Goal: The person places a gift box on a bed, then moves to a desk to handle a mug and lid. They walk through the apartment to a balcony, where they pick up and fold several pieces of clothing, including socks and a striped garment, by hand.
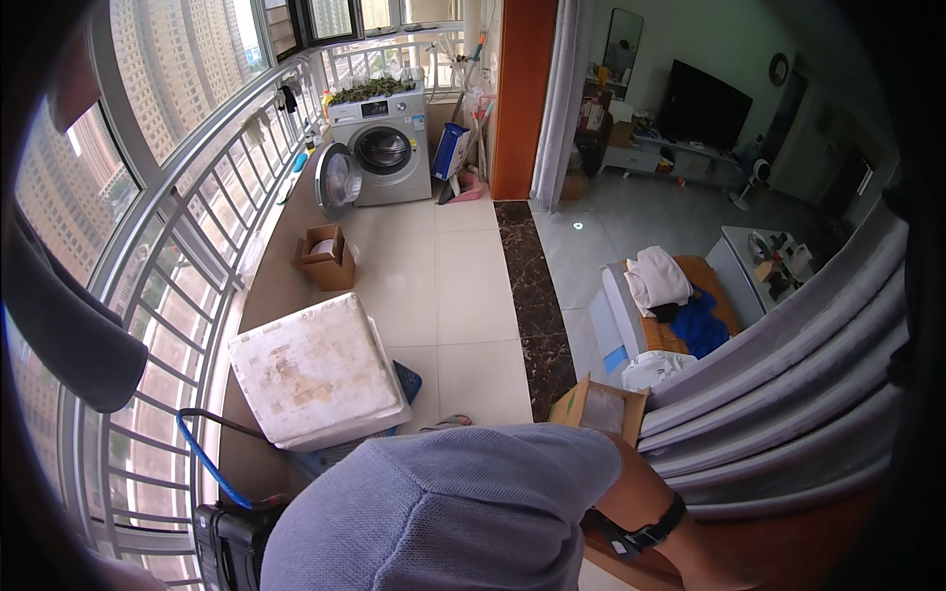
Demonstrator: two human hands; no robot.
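A grey-blue knit sleeve (473, 480) and shoulder fill the bottom middle. From it a bare arm (635, 487) reaches to the lower right, with a black strap (658, 526) and a small device around it. No fingers show; both my hands are out of view. I cannot tell which arm this is. Close beside the arm stands an open cardboard box (602, 410) with a pale translucent lining or contents. Ahead, to the left, a stained white foam box (318, 369) rests over a blue plastic item (408, 380). Part of a sandalled foot (451, 422) shows beyond the sleeve.
A front-loading washing machine (380, 148) stands at the far end, its door (338, 177) swung out. A small carton (327, 258) sits by the railing (214, 221). Black luggage (233, 547) stands lower left. Grey curtains (776, 421) hang at right, near a bench with clothes (658, 277).
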